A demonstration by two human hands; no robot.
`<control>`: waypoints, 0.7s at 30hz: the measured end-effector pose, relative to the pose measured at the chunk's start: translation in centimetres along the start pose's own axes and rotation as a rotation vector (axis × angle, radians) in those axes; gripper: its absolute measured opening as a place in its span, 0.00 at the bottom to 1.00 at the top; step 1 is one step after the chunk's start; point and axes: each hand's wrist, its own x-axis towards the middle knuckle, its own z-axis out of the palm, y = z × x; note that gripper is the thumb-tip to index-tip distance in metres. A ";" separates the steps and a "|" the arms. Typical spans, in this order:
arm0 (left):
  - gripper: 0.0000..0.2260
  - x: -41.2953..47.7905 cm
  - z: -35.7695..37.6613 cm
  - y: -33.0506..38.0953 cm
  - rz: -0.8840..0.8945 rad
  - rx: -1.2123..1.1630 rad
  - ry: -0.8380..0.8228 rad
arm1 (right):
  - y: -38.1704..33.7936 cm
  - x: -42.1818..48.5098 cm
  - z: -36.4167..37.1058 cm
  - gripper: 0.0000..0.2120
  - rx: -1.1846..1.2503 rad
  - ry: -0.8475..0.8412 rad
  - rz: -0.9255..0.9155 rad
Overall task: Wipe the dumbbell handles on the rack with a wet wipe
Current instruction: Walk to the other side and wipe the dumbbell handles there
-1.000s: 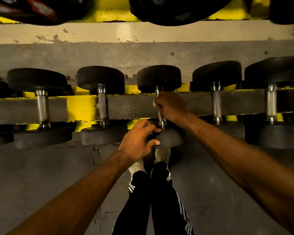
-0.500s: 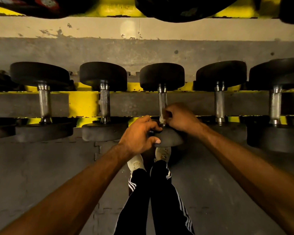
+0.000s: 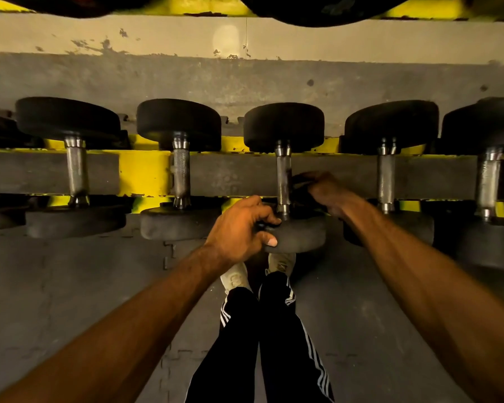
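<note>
Several black dumbbells lie in a row on a yellow and grey rack (image 3: 143,173). The middle dumbbell's steel handle (image 3: 283,178) is bare and in full view. My left hand (image 3: 242,231) grips the rim of that dumbbell's near head (image 3: 300,237), thumb on its front face. My right hand (image 3: 328,193) is just right of the handle, fingers curled round a dark crumpled wipe (image 3: 300,183) that sits beside the handle's lower half. Whether the wipe touches the steel is unclear.
Neighbouring handles stand at left (image 3: 181,173) and right (image 3: 386,175), with more at both ends. An upper shelf with larger weights (image 3: 317,10) overhangs the top. My legs and white shoes (image 3: 236,277) stand on the grey floor below.
My right hand slid down the middle handle, then came off it to the right, leaving the handle uncovered. My left hand has stayed on the near head.
</note>
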 end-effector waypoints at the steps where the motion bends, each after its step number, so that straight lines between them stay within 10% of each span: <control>1: 0.16 0.0 0.0 -0.1 -0.004 -0.012 0.006 | -0.3 0.4 -0.1 0.13 0.066 0.014 -0.002; 8: 0.16 -0.1 -0.1 0.1 -0.036 0.000 -0.008 | 0.5 0.4 -1.0 0.08 -0.047 -0.105 0.176; 14: 0.16 -0.1 -0.3 0.0 -0.029 0.014 -0.013 | -0.9 -0.3 0.8 0.07 0.170 0.161 -0.133; 21: 0.16 -0.1 -0.3 -0.5 0.016 0.019 0.032 | -0.5 -1.4 1.8 0.11 -0.846 0.002 -0.614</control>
